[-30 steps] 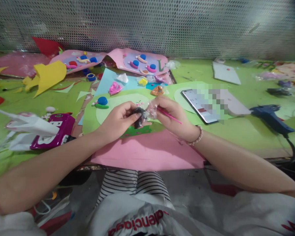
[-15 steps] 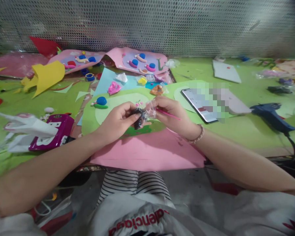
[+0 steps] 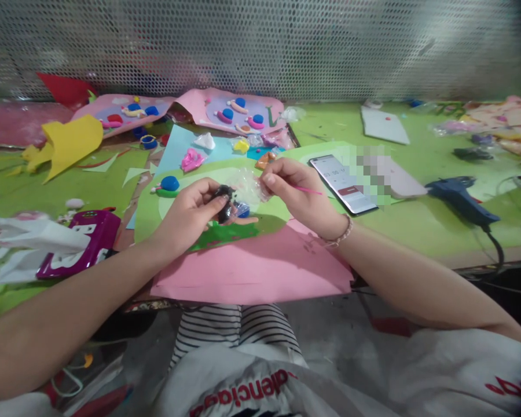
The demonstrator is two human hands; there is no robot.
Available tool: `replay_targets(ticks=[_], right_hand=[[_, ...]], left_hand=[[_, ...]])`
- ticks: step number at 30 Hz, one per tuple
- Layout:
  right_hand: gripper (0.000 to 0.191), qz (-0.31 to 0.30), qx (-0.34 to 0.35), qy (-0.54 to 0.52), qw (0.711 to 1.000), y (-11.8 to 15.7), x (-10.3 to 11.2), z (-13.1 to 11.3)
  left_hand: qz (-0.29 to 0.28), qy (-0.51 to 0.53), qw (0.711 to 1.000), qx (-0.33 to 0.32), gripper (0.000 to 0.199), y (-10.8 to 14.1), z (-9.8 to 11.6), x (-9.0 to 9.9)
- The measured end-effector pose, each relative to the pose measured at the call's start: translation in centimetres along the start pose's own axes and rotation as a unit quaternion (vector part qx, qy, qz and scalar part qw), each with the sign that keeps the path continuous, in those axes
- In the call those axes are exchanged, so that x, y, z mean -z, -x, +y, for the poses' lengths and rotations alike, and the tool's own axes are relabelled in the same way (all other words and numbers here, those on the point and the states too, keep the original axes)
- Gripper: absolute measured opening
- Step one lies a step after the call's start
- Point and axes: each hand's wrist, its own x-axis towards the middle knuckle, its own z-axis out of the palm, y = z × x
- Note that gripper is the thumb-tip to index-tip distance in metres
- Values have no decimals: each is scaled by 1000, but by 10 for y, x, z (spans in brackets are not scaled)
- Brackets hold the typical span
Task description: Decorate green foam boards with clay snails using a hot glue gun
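Observation:
My left hand [image 3: 195,211] pinches a lump of black clay [image 3: 224,204] in clear plastic wrap. My right hand [image 3: 301,191] holds the loose edge of the clear plastic [image 3: 250,184] between thumb and fingers, and a thin pink stick [image 3: 308,191] juts out from under its fingers. Both hands are above a light green paper sheet [image 3: 282,217] with a darker green patch. Partly hidden behind the plastic is a clay snail with a blue shell [image 3: 242,209] and an orange-tan body. A second snail with a blue shell [image 3: 169,184] lies left of my hands.
Pink, white, yellow and orange clay lumps [image 3: 193,159] lie behind my hands. A phone [image 3: 345,185] and a blue glue gun [image 3: 462,200] are at right. At left stands a purple power strip [image 3: 84,231]. Pink paper [image 3: 252,269] covers the front edge; snail pictures [image 3: 238,116] lie at the back.
My hands have moved apart, the left one drawing the black clay leftward. The plastic is now stretched between them, and more of the blue-shelled snail below shows. The whole view has shifted slightly.

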Motion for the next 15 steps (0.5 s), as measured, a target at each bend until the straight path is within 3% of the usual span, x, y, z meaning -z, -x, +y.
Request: replay_targets(ticks=[7, 15], right_hand=[[38, 48, -42, -69, 996, -5, 5, 7], [35, 51, -67, -101, 991, -6, 4, 11]], left_hand=[[2, 2, 1000, 1, 22, 1, -4, 2], [-5, -22, 1000, -2, 22, 1, -5, 4]])
